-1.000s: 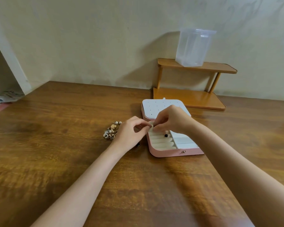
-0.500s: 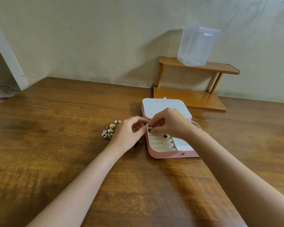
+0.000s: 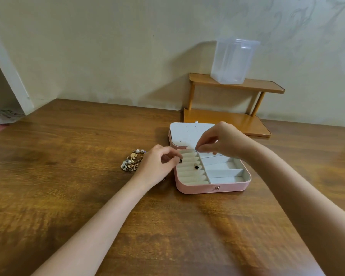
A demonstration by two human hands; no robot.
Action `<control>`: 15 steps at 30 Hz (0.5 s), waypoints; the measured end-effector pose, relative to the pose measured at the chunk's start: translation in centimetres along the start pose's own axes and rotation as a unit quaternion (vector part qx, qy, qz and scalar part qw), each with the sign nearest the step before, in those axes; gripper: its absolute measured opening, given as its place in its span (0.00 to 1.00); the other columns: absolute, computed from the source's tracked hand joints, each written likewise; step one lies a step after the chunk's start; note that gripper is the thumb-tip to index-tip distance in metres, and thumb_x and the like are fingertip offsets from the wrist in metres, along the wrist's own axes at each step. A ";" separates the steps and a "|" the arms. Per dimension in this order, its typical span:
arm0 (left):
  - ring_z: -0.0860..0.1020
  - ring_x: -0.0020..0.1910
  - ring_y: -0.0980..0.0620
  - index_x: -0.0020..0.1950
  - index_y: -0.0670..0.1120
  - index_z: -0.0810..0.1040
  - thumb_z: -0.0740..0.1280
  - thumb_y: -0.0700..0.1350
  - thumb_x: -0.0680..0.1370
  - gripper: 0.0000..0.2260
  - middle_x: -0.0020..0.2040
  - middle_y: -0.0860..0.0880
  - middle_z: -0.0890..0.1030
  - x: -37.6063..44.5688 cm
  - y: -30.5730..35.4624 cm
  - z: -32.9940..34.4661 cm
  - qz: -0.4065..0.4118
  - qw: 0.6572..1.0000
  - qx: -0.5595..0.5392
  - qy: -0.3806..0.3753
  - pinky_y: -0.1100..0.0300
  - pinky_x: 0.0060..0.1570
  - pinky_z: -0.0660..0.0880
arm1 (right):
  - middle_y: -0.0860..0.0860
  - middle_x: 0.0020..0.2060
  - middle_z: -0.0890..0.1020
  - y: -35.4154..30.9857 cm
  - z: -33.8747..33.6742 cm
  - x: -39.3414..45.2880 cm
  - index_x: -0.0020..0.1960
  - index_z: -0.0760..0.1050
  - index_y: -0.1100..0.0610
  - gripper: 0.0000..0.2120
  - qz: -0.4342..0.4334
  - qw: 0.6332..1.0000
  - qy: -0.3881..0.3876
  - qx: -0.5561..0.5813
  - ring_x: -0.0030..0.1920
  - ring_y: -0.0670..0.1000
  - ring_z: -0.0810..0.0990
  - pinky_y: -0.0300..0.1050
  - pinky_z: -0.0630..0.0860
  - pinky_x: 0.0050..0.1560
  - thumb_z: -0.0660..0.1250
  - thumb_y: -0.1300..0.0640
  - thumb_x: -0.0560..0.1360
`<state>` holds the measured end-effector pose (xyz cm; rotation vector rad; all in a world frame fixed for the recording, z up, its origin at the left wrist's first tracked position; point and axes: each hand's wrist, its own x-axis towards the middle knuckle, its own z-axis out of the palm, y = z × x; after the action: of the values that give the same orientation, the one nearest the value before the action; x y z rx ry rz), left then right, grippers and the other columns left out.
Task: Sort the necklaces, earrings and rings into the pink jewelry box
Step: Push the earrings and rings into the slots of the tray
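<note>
One black-stoned ring [image 3: 196,167] sits in the pink jewelry box [image 3: 211,188]; pile [image 3: 132,162] uncountable.

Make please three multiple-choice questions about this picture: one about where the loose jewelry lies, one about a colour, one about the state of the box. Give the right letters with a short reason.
1. Where does the jewelry pile lie?
A. On the table, left of the box
B. Inside the clear container
C. On the lower shelf board

2. What colour is the outside of the box?
A. Blue
B. Pink
C. Black

3. In what state is the box?
A. Shut and latched
B. Open, lid laid back
C. Turned upside down

Answers:
1 A: the pile rests on the table, beyond the left hand from the box.
2 B: its front wall is pink; the lining is white.
3 B: the lid lies back flat, the ring rolls and compartments show, and the right hand hovers over them.
</note>
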<state>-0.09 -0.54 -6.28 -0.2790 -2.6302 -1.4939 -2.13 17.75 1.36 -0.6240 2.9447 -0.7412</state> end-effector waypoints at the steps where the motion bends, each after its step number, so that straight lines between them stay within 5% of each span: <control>1: 0.73 0.41 0.62 0.47 0.51 0.81 0.66 0.44 0.77 0.05 0.47 0.52 0.74 0.0 0.1 0.1 0.003 1.000 0.018 0.002 0.76 0.38 0.68 | 0.48 0.36 0.82 0.0 0.1 -0.3 0.44 0.82 0.57 0.03 0.004 1.000 -0.012 0.000 0.33 0.45 0.77 0.30 0.74 0.33 0.71 0.62 0.71; 7: 0.73 0.41 0.61 0.46 0.51 0.80 0.70 0.46 0.74 0.02 0.49 0.50 0.75 0.1 0.9 0.5 -0.037 0.999 0.032 0.008 0.63 0.45 0.72 | 0.50 0.43 0.82 -0.2 1.5 -1.0 0.48 0.82 0.58 0.07 0.002 0.999 -0.050 -0.011 0.42 0.47 0.79 0.32 0.75 0.41 0.71 0.62 0.71; 15: 0.76 0.44 0.55 0.44 0.50 0.82 0.69 0.43 0.74 0.03 0.46 0.49 0.79 0.3 1.5 -0.1 -0.069 0.997 0.010 -0.037 0.62 0.44 0.73 | 0.52 0.45 0.83 -0.9 1.9 -0.9 0.49 0.82 0.59 0.07 -0.008 0.997 -0.054 -0.057 0.43 0.47 0.79 0.37 0.76 0.49 0.70 0.62 0.71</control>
<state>-0.03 0.17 -4.88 -0.1563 -2.7735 -1.5233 -0.68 16.57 0.01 -0.6745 2.9006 -0.5240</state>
